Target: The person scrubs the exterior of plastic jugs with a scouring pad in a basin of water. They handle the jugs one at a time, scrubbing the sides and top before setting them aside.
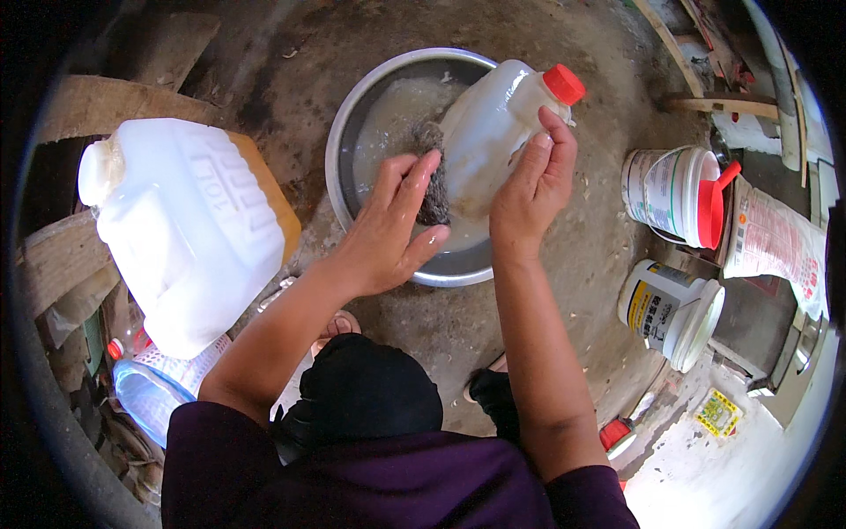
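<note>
A translucent white plastic jug [482, 145] with a red screw cap [564, 84] leans in a round metal basin [337, 165] of cloudy water. My left hand [396, 225] holds a dark grey scouring pad [433, 188] against the jug's left side, fingertips wet. At the jug's right side, below the cap, is my right hand [534, 182], its thumb and index finger near each other and its other fingers hidden; it seems to steady the jug. Brownish stains show on the jug's wall. The bottom of the jug is partly hidden in the basin.
A large white plastic jug [192, 218] with yellowish liquid stands at the left by curved wooden pieces [125, 106]. On the right are an open white bucket [661, 192] with a red scoop [710, 208], a lidded white bucket [661, 307] and a printed sack [770, 244].
</note>
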`<state>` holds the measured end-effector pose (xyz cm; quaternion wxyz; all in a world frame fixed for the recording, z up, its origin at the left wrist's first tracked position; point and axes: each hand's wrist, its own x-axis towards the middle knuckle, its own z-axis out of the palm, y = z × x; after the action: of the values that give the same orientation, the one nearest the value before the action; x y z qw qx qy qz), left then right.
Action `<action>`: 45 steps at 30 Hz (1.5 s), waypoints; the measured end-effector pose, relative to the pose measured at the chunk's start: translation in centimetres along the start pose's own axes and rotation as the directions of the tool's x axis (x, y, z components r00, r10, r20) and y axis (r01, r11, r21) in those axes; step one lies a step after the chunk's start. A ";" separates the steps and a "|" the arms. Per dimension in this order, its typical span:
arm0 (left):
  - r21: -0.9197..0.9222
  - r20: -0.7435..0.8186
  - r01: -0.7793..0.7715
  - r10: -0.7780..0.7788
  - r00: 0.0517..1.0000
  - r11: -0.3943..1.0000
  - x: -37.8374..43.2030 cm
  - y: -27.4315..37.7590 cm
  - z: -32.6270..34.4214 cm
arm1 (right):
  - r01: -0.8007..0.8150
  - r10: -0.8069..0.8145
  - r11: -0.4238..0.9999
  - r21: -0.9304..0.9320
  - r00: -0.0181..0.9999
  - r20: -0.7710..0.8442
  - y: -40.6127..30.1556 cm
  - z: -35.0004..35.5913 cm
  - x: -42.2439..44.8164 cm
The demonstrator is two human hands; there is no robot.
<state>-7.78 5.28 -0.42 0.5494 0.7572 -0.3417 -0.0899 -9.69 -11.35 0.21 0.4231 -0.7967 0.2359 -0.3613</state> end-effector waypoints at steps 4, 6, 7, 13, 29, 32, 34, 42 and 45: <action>0.120 0.067 -0.033 0.026 0.997 0.992 0.0 0.8 0.1 | 0.010 -0.009 1.000 -0.011 1.000 0.027 -0.3 0.2 -0.2; 0.159 0.020 -0.016 0.013 1.000 0.987 0.8 0.8 0.6 | 0.012 -0.012 1.000 -0.008 0.999 0.042 -0.3 0.2 -0.2; 0.175 -0.003 -0.009 0.009 1.000 0.984 1.2 0.9 0.8 | 0.010 -0.010 1.000 0.003 0.999 0.049 -0.1 0.2 -0.2; 0.239 -0.019 0.034 -0.030 0.999 0.970 3.0 1.7 1.6 | -0.006 0.003 0.999 0.045 0.998 0.058 0.3 0.2 0.0; 0.159 -0.059 -0.035 0.045 0.997 0.987 -2.3 -1.7 1.7 | -0.003 0.001 0.999 0.049 0.999 0.040 -0.9 0.8 0.0; 0.028 -0.145 0.001 0.004 0.989 1.000 -1.7 -1.1 1.1 | -0.001 -0.001 0.999 0.043 0.999 0.042 -0.3 0.6 -0.3; 0.002 -0.110 0.007 -0.006 0.994 1.000 -0.1 0.0 0.2 | 0.001 -0.003 1.000 0.028 0.999 0.041 0.0 0.4 -0.1; 0.138 0.164 -0.176 0.153 0.974 0.975 1.6 -0.2 -0.5 | -0.015 0.011 0.998 0.067 0.998 0.057 0.1 0.2 0.0; 0.159 0.134 -0.224 0.203 0.970 0.962 2.0 0.0 -0.3 | -0.022 0.019 0.998 0.055 0.998 0.056 -0.2 0.2 0.0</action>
<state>-6.14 4.33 0.17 0.4670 0.7542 -0.4595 -0.0440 -9.52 -11.14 0.28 0.4553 -0.7918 0.2220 -0.3413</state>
